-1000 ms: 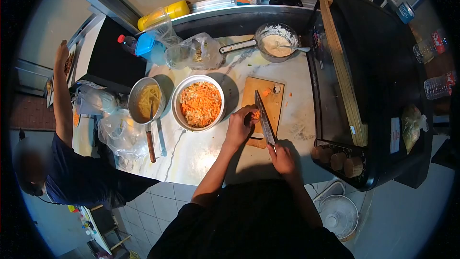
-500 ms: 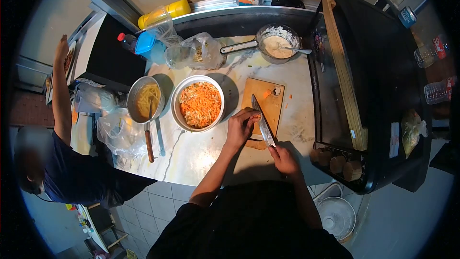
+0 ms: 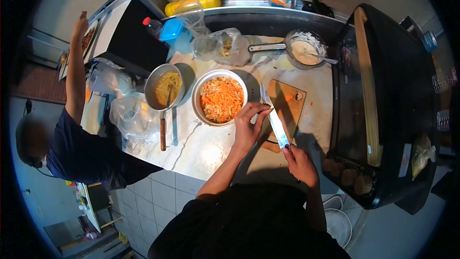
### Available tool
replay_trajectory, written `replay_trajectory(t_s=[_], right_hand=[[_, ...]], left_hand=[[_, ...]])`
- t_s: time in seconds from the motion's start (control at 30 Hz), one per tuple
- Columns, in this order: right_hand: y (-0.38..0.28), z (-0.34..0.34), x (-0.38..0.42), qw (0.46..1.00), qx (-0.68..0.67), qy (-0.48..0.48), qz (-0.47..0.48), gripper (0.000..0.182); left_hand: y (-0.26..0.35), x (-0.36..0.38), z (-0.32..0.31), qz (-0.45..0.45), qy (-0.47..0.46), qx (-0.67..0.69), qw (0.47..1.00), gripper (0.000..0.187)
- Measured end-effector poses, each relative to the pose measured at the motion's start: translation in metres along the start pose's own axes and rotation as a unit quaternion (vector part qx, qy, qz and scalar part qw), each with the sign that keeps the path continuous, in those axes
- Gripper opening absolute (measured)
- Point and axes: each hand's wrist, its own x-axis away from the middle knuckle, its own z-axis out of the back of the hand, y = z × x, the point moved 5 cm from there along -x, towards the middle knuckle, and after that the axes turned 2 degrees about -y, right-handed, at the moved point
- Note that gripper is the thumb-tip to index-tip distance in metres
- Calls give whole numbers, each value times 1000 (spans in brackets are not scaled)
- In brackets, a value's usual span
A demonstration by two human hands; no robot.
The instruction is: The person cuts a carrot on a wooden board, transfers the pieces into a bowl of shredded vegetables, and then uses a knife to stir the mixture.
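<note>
Raised knife (image 3: pixel 275 121) off cutting board (image 3: pixel 278 91), apparently pausing cuts | left hand (image 3: pixel 247 129): pinched at blade (image 3: pixel 280 130), contents unclear | right hand (image 3: pixel 303 165): wrapped round handle (image 3: pixel 288 147)

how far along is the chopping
Mostly done, by the look of it: the white bowl holds plenty of orange and pale shreds. In hand: the right hand holds the knife over the board, the left hand at its blade. Left, probably: the few orange bits on the board; anything between the left fingertips is unclear.
</note>
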Motion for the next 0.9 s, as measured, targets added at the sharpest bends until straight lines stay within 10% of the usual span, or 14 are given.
replay_trajectory(t_s=[0.37, 0.9], right_hand=[[-58, -27, -52, 949, 234, 124, 172, 30], [-20, 1, -36, 993, -12, 99, 66, 30]], left_hand=[[-34, -12, 97, 45, 114, -175, 977, 11], [-25, -14, 78, 123, 47, -109, 985, 16]])
